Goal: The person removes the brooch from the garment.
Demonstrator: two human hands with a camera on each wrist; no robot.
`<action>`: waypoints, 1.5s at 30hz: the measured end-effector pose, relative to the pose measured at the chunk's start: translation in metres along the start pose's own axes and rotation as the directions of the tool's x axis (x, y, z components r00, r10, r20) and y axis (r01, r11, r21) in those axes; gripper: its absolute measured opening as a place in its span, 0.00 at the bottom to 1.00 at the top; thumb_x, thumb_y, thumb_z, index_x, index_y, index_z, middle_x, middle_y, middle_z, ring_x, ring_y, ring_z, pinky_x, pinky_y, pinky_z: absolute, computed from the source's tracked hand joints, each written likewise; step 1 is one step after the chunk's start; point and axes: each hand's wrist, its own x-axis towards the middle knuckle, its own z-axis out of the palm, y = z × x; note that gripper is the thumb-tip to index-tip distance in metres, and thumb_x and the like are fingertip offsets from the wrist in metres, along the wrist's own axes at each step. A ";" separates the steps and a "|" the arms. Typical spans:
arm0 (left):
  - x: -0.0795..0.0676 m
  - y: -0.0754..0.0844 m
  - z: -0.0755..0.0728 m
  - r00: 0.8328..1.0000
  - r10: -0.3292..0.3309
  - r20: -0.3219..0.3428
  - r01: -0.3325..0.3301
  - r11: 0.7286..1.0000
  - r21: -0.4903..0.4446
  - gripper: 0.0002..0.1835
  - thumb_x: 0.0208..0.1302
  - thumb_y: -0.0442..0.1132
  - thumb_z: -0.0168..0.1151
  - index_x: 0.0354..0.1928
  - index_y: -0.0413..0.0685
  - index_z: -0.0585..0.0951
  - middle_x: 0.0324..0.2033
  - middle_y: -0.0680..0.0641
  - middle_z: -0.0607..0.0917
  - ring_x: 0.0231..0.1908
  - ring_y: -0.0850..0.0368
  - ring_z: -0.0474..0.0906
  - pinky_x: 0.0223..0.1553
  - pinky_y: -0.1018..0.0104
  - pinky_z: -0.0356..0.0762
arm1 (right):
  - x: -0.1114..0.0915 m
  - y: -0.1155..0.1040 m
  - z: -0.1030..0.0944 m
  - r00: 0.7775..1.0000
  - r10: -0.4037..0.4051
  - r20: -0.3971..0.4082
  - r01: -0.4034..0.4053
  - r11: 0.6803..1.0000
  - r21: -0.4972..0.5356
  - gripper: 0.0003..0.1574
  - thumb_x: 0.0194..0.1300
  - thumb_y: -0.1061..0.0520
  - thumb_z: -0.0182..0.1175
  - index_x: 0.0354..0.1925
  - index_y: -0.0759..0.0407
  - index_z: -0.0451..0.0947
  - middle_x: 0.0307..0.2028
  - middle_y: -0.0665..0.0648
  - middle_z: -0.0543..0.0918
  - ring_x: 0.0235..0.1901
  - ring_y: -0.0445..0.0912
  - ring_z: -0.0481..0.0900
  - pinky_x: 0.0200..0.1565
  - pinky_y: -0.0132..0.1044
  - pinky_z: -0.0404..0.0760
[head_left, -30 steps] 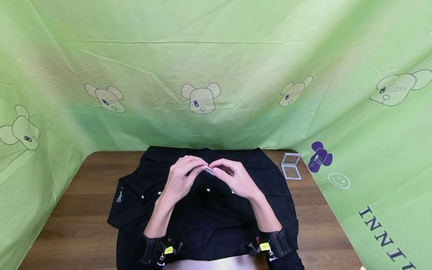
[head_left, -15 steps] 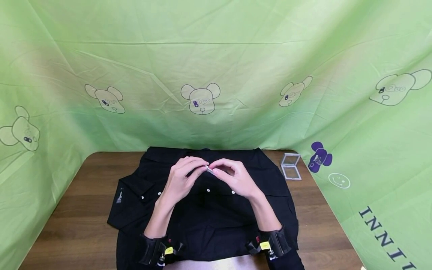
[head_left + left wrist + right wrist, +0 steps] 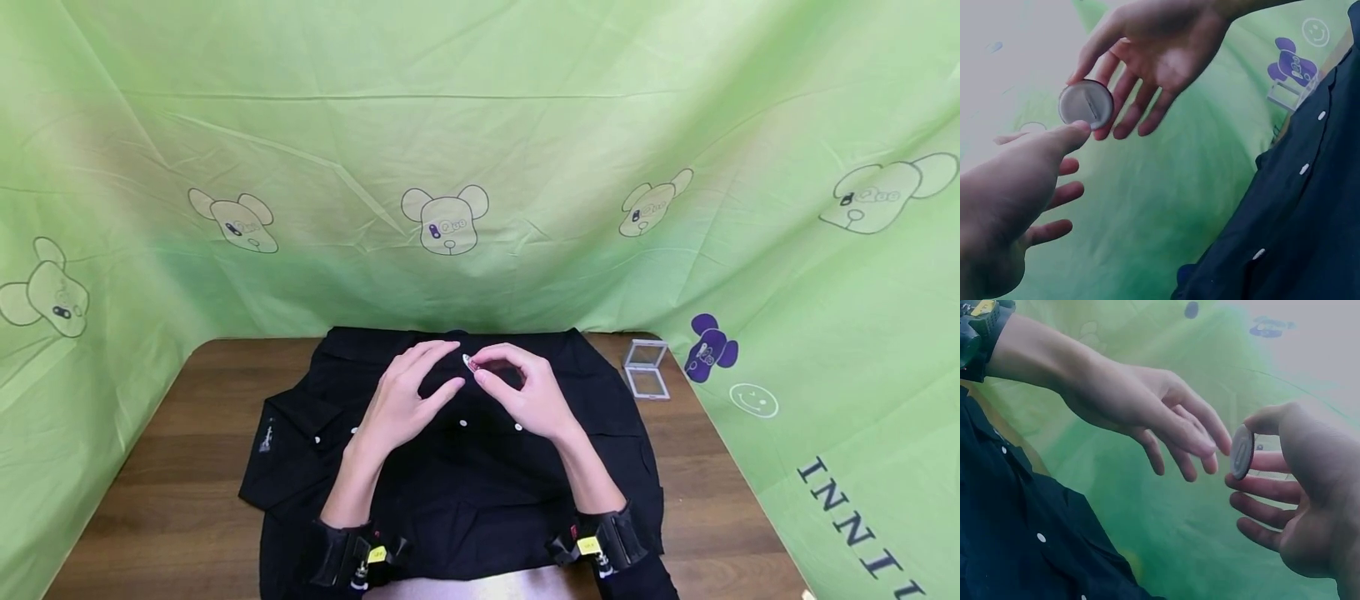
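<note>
A small round pin-back badge [image 3: 469,363] is pinched at its edge between the thumb and fingers of my right hand [image 3: 528,396], raised over a black shirt [image 3: 457,492]. In the left wrist view the badge [image 3: 1079,106] turns its silvery back with a thin pin this way. My left hand [image 3: 405,396] hovers just left of it, thumb and fingers spread, holding nothing. From the right wrist view, the badge [image 3: 1242,453] appears nearly edge-on, with left fingertips close by. The shirt is spread over the table, white buttons [image 3: 462,423] across its middle.
A small clear hinged case [image 3: 647,383] stands open at the table's back right corner. Bare wooden tabletop [image 3: 180,450] shows on both sides of the shirt. A green printed cloth [image 3: 450,125] hangs behind and along both sides.
My left hand has let go of the badge and opened its fingers, drawing slightly away. The right hand keeps hold of the badge, which is now turned more upright.
</note>
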 end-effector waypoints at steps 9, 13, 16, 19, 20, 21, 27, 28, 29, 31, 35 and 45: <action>-0.005 -0.004 0.006 0.997 -0.036 0.067 0.030 0.996 0.084 0.30 0.63 0.53 0.72 0.66 0.51 0.81 0.60 0.51 0.80 0.60 0.56 0.73 0.56 0.49 0.73 | -0.009 0.026 -0.005 0.990 -0.123 -0.073 0.108 0.978 -0.179 0.13 0.62 0.61 0.72 0.46 0.62 0.87 0.46 0.56 0.88 0.47 0.48 0.83 0.51 0.39 0.80; -0.007 -0.004 0.010 0.992 -0.048 0.115 0.035 0.992 0.117 0.31 0.63 0.54 0.72 0.66 0.51 0.81 0.61 0.50 0.80 0.62 0.53 0.71 0.58 0.46 0.71 | -0.013 0.023 -0.010 0.981 -0.173 -0.087 0.146 0.957 -0.250 0.15 0.57 0.64 0.74 0.45 0.65 0.87 0.45 0.60 0.88 0.48 0.51 0.82 0.52 0.42 0.78; -0.009 -0.004 0.015 0.986 -0.059 0.157 0.037 0.989 0.145 0.32 0.63 0.55 0.71 0.67 0.50 0.81 0.61 0.49 0.79 0.64 0.52 0.70 0.61 0.44 0.68 | -0.017 0.025 -0.015 0.979 -0.184 -0.083 0.151 0.941 -0.304 0.16 0.55 0.64 0.75 0.44 0.65 0.87 0.45 0.61 0.88 0.48 0.52 0.82 0.52 0.43 0.78; -0.011 -0.005 0.019 0.981 -0.062 0.186 0.032 0.986 0.162 0.33 0.64 0.56 0.71 0.68 0.50 0.80 0.61 0.48 0.79 0.64 0.51 0.69 0.64 0.43 0.66 | -0.024 0.036 -0.021 0.982 -0.173 -0.072 0.138 0.926 -0.351 0.16 0.56 0.60 0.75 0.44 0.63 0.88 0.46 0.58 0.88 0.49 0.49 0.81 0.53 0.41 0.78; -0.011 -0.004 0.021 0.979 -0.063 0.195 0.030 0.985 0.168 0.33 0.64 0.56 0.70 0.68 0.50 0.79 0.61 0.48 0.79 0.64 0.51 0.69 0.64 0.43 0.65 | -0.027 0.042 -0.023 0.983 -0.172 -0.067 0.136 0.919 -0.369 0.16 0.57 0.59 0.75 0.45 0.62 0.88 0.46 0.57 0.88 0.50 0.48 0.81 0.53 0.40 0.77; -0.012 -0.004 0.022 0.977 -0.062 0.202 0.027 0.985 0.171 0.33 0.64 0.56 0.70 0.68 0.50 0.79 0.61 0.48 0.79 0.65 0.51 0.69 0.65 0.43 0.65 | -0.030 0.048 -0.025 0.984 -0.168 -0.062 0.132 0.915 -0.380 0.17 0.57 0.57 0.75 0.45 0.61 0.88 0.47 0.56 0.88 0.50 0.47 0.81 0.53 0.40 0.77; -0.015 -0.005 0.037 0.966 -0.061 0.252 0.011 0.980 0.198 0.34 0.65 0.59 0.68 0.69 0.51 0.78 0.62 0.49 0.78 0.64 0.49 0.69 0.65 0.42 0.64 | -0.046 0.060 -0.036 0.988 -0.153 -0.030 0.124 0.883 -0.454 0.17 0.57 0.57 0.75 0.45 0.61 0.88 0.46 0.55 0.88 0.49 0.47 0.80 0.51 0.42 0.78; -0.016 -0.005 0.040 0.963 -0.062 0.263 0.008 0.979 0.202 0.34 0.65 0.59 0.68 0.69 0.51 0.78 0.62 0.49 0.77 0.65 0.49 0.68 0.64 0.42 0.64 | -0.049 0.062 -0.038 0.989 -0.146 -0.022 0.119 0.877 -0.466 0.17 0.57 0.56 0.75 0.45 0.61 0.88 0.47 0.55 0.88 0.49 0.47 0.80 0.51 0.43 0.78; -0.017 -0.004 0.042 0.960 -0.062 0.272 0.005 0.979 0.206 0.35 0.65 0.60 0.67 0.69 0.52 0.78 0.63 0.49 0.77 0.65 0.48 0.68 0.65 0.42 0.64 | -0.052 0.063 -0.040 0.991 -0.136 -0.016 0.112 0.872 -0.477 0.17 0.58 0.56 0.75 0.45 0.61 0.88 0.47 0.55 0.87 0.49 0.47 0.80 0.51 0.43 0.77; -0.018 -0.004 0.048 0.956 -0.055 0.289 -0.008 0.978 0.211 0.35 0.66 0.61 0.66 0.69 0.52 0.78 0.63 0.48 0.77 0.66 0.47 0.67 0.65 0.41 0.63 | -0.058 0.067 -0.045 0.993 -0.116 -0.005 0.098 0.862 -0.497 0.17 0.58 0.55 0.74 0.46 0.60 0.88 0.47 0.55 0.87 0.50 0.46 0.79 0.52 0.43 0.77; -0.019 -0.002 0.057 0.947 -0.043 0.319 -0.030 0.975 0.220 0.36 0.65 0.62 0.66 0.70 0.52 0.77 0.65 0.46 0.77 0.68 0.45 0.66 0.66 0.41 0.62 | -0.070 0.074 -0.054 0.996 -0.088 0.001 0.076 0.853 -0.517 0.18 0.58 0.54 0.75 0.46 0.61 0.89 0.48 0.55 0.87 0.50 0.46 0.79 0.53 0.43 0.77; -0.017 0.009 0.081 0.913 -0.055 0.404 -0.057 0.964 0.259 0.38 0.67 0.67 0.60 0.73 0.55 0.74 0.69 0.46 0.73 0.72 0.46 0.59 0.67 0.42 0.61 | -0.092 0.090 -0.077 0.997 -0.079 -0.026 0.051 0.826 -0.561 0.17 0.57 0.56 0.76 0.45 0.61 0.89 0.47 0.55 0.87 0.50 0.48 0.79 0.53 0.44 0.75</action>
